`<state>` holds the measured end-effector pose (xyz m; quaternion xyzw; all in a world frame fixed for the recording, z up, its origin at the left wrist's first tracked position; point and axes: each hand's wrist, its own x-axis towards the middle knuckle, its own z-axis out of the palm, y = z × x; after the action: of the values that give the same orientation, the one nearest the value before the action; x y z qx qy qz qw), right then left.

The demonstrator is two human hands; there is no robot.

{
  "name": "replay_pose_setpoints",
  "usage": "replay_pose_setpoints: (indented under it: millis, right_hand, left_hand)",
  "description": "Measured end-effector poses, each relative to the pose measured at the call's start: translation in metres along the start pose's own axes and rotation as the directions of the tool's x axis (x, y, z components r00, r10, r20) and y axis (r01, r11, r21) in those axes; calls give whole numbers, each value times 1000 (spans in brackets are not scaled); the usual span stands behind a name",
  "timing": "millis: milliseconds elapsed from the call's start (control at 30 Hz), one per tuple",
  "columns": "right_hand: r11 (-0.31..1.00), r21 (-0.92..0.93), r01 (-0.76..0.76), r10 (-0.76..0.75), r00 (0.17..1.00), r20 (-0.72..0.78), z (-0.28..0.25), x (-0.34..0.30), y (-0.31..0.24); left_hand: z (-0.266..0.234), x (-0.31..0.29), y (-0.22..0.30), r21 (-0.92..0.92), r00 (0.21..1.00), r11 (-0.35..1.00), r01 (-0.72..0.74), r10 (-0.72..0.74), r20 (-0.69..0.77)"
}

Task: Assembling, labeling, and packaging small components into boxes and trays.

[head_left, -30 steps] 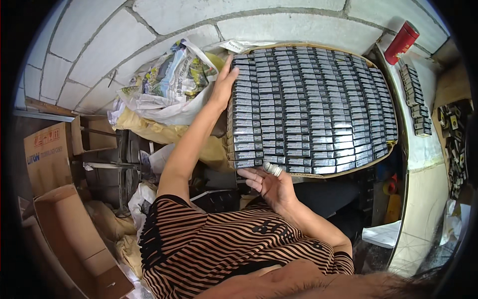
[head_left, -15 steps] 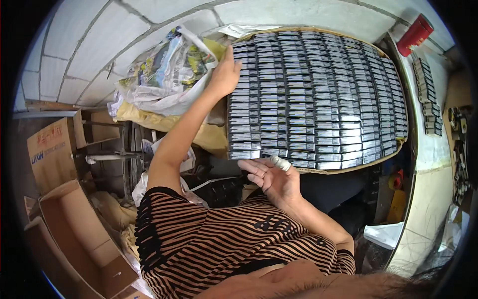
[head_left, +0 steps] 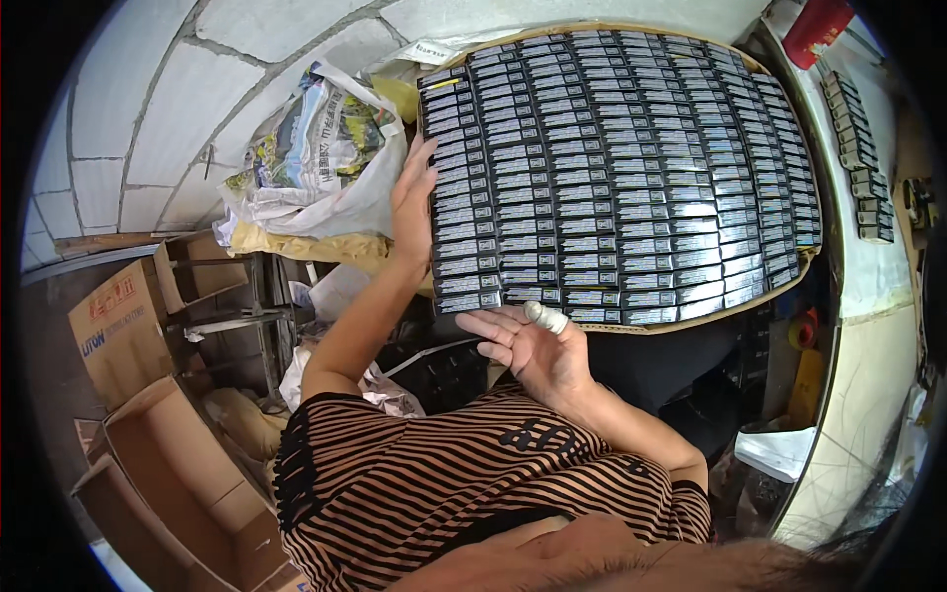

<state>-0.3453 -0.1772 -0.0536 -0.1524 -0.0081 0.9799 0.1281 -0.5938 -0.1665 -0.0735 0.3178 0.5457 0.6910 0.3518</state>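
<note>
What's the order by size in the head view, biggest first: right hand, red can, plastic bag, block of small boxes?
1. Block of small boxes
2. Plastic bag
3. Right hand
4. Red can, at the upper edge, perhaps partly cut off

This is apparent size only; nearness to the camera may affect it.

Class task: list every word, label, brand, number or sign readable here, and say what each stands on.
I'm leaving any wording uncopied; the print stands here:
Brown carton: blue lettering, red handling symbols.
White bag: bold dark lettering.
Packs: print too small to read.
Red can: pale marks, too small to read.
White slip: dark print, too small to read.
Shirt: black letter-like motif, unclear.
</note>
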Motion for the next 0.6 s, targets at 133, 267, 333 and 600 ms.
replay_pose_setpoints:
  millis: [133,267,333,600]
  right_hand:
    - [1000,12,7,-7,1000,-17,1,3,2]
    - [1000,13,16,-16,1000,-20,-2,3,1]
    - [1000,18,-15,16,1000,-24,-3,3,0]
    - [950,-307,-55,18,992,-124,1,5,-5]
  left_hand:
    - [-6,2,-11,266,989,955,-129,144,-36]
    - [-7,3,-6,762,968,605,-230,225,113]
    - [-10,-6,0,794,947,527,-303,258,190]
    - [8,-39,10,324,997,943,-77,74,21]
